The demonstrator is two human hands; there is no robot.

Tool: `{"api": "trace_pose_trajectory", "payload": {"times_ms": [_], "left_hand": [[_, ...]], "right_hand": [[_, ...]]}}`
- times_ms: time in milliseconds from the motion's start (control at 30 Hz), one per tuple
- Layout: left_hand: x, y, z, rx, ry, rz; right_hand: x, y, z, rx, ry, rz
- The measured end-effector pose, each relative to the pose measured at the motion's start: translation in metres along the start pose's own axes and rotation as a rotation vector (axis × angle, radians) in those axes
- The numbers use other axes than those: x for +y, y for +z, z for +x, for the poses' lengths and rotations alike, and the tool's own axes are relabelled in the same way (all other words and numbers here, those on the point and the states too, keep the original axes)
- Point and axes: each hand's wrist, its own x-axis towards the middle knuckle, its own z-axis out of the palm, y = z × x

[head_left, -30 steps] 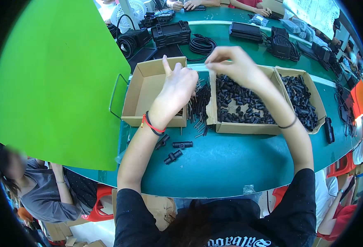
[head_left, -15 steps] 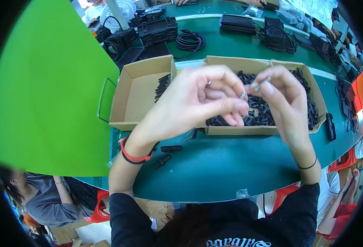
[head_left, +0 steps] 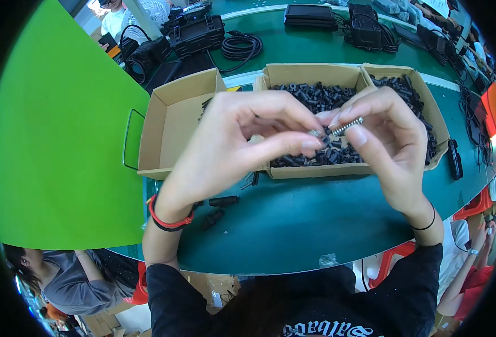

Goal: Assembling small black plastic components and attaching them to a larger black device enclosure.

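Over the parts boxes, my left hand (head_left: 231, 140) pinches a small silvery spring (head_left: 315, 133) between thumb and forefinger, most of it hidden by the fingertips. A longer coiled metal spring (head_left: 347, 126) is in my right hand (head_left: 397, 146), gripped between thumb and fingers and slanting up to the right. Its lower end comes close to my left fingertips; whether the two pieces touch I cannot tell. Beneath the hands, a cardboard box (head_left: 321, 173) holds many short black tubular parts (head_left: 315, 98).
Left of it stands another cardboard box (head_left: 175, 126) with a few thin dark rods. Black cylindrical pieces (head_left: 223, 201) lie on the green table (head_left: 293, 224) near my left wrist. A large green panel (head_left: 62, 140) rises at left; black cases and coiled cable (head_left: 241, 50) sit behind.
Both hands have drawn closer together. The spring in my right hand has tipped flatter, its lower end nearer my left fingertips. The whole view has shifted slightly.
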Motion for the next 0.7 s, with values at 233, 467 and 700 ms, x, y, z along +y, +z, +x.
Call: {"api": "trace_pose_trajectory", "payload": {"times_ms": [233, 467, 700], "left_hand": [[-0.043, -0.058, -0.001, 0.018, -0.276, 1.089], [-0.088, -0.039, -0.006, 0.052, -0.216, 1.398], [-0.097, -0.029, -0.006, 0.092, -0.249, 1.430]], "right_hand": [[0.008, -0.001, 0.004, -0.006, 0.076, -0.047], [0.012, 0.000, 0.004, -0.061, 0.182, 0.011], [0.016, -0.001, 0.004, -0.079, 0.217, 0.023]]}}
